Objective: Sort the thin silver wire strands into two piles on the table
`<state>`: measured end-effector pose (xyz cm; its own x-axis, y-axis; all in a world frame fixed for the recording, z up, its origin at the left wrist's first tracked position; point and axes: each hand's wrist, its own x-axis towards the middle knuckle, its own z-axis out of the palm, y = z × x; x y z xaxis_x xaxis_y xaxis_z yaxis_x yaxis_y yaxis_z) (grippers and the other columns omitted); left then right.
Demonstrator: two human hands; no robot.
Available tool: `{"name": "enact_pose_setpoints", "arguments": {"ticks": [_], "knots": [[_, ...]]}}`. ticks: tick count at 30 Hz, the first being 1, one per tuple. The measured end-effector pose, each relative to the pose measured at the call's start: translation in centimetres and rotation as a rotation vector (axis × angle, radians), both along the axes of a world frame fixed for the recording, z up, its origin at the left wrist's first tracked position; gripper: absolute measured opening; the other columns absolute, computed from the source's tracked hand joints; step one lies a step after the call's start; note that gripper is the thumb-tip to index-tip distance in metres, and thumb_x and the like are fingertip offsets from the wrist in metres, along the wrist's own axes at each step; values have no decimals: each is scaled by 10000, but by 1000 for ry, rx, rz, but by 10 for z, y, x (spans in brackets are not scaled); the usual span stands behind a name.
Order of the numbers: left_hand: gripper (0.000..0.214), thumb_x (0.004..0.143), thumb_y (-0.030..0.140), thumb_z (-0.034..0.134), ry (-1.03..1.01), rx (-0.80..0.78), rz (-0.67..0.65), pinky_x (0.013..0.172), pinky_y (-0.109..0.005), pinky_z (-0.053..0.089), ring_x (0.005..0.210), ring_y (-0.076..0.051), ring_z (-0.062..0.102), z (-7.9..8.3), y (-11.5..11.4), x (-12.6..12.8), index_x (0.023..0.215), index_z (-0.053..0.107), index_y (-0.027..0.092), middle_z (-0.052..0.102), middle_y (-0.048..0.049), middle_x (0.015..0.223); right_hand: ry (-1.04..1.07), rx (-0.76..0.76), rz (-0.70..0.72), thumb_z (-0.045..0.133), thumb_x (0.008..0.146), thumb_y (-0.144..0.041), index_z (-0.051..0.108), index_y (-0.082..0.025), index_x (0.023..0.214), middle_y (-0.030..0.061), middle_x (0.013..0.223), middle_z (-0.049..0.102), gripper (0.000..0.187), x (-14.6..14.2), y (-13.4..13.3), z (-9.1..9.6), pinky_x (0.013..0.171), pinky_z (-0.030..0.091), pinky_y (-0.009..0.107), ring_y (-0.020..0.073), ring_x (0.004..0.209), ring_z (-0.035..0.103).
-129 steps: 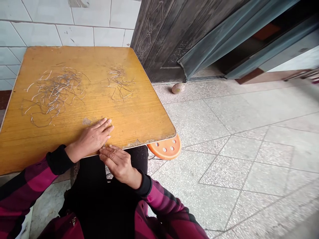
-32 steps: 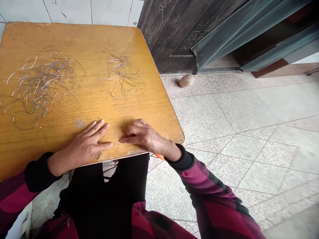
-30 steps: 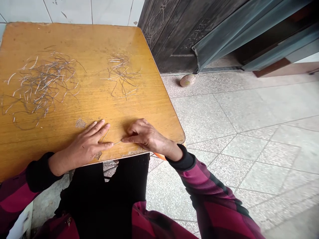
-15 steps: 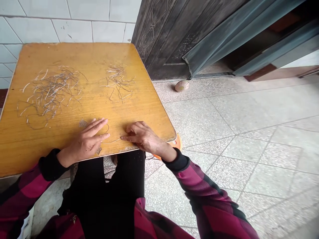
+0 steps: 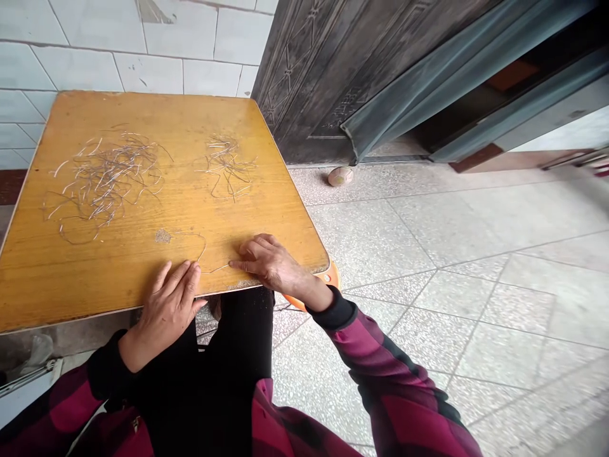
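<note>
A single thin bent wire (image 5: pixel 205 245) lies along the front of the wooden table (image 5: pixel 266 209), curving up and back to the left. My right hand (image 5: pixel 269 261) rests on the tabletop with curled fingers, pinching the wire's right end. My left hand (image 5: pixel 171 301) lies at the front edge, fingers stretched out over the wood and thumb off the edge. Its fingertips touch or nearly touch the wire's lower bend; exactly which I cannot tell. Farther back are a large tangled pile of wires (image 5: pixel 111 174) at left and a smaller pile of wires (image 5: pixel 231 166) at right.
A worn patch (image 5: pixel 162 235) marks the tabletop near my left hand. Beyond the table are a white tiled wall (image 5: pixel 147 73) and a dark carved door (image 5: pixel 314 82) with a grey-green curtain (image 5: pixel 409 89). A roundish ball-like object (image 5: pixel 340 176) sits on the tiled floor.
My left hand has drawn back toward the front edge, uncovering the wire's curve and the worn patch. The right hand keeps its pinch. The camera view has shifted slightly.
</note>
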<state>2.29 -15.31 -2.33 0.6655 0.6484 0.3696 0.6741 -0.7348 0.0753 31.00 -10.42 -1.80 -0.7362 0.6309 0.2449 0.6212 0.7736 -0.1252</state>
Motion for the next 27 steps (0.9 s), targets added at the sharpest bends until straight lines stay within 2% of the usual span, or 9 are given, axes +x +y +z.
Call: {"name": "enact_pose_setpoints", "arguments": {"ticks": [2,7,10,13,15,19,22,27], "knots": [[497,954,280,560,-5,-18,30,1143,-572,318,1296,-326,536,-2,-2,2,1391,482,57,582,-204,1375,9,-23,4,519,950,-202,702,-265,1163,79,1009,615,288,-1,0,2,922,382,415,213,930,516],[426,956,302,561,-33,-31,60,1178,-616,217,1295,-332,536,-7,-4,7,1334,558,106,580,-175,1385,84,-155,-4,498,968,-221,695,-185,1147,103,1009,636,269,-10,5,22,847,434,390,208,915,567],[419,946,281,576,-51,-49,59,1181,-631,200,1289,-330,543,-8,-4,7,1338,564,132,592,-172,1372,174,-248,-32,478,997,-302,678,-138,1128,117,1025,633,290,-27,20,38,795,463,346,188,886,592],[417,943,274,580,-51,-74,56,1185,-644,181,1303,-328,531,-10,-3,5,1339,567,146,580,-168,1386,210,-286,-39,463,1007,-313,678,-122,1064,113,999,635,293,-53,43,46,764,466,309,177,866,598],[408,947,292,576,-53,-79,58,1190,-647,166,1313,-327,521,-12,-4,5,1328,577,145,567,-166,1401,153,-274,-58,500,987,-269,670,-131,1092,109,1014,637,243,-71,59,44,752,452,298,176,861,595],[396,950,317,573,-50,-75,60,1189,-657,168,1312,-330,520,-15,-4,5,1305,598,140,567,-159,1401,-120,-253,-87,517,953,-191,690,-148,1073,96,968,648,215,-96,76,37,663,384,284,163,771,569],[397,944,332,581,-47,-68,53,1180,-666,197,1295,-338,534,-15,-2,6,1286,614,133,589,-161,1378,-272,-183,-88,464,975,-179,694,-162,1093,78,883,645,260,-100,74,35,600,312,288,151,700,537],[408,935,342,593,-36,-81,38,1168,-671,234,1278,-345,548,-15,0,7,1278,620,121,610,-171,1352,-400,-93,-50,422,991,-152,652,-184,1196,67,844,635,310,-94,69,35,537,232,300,143,641,493]]}}
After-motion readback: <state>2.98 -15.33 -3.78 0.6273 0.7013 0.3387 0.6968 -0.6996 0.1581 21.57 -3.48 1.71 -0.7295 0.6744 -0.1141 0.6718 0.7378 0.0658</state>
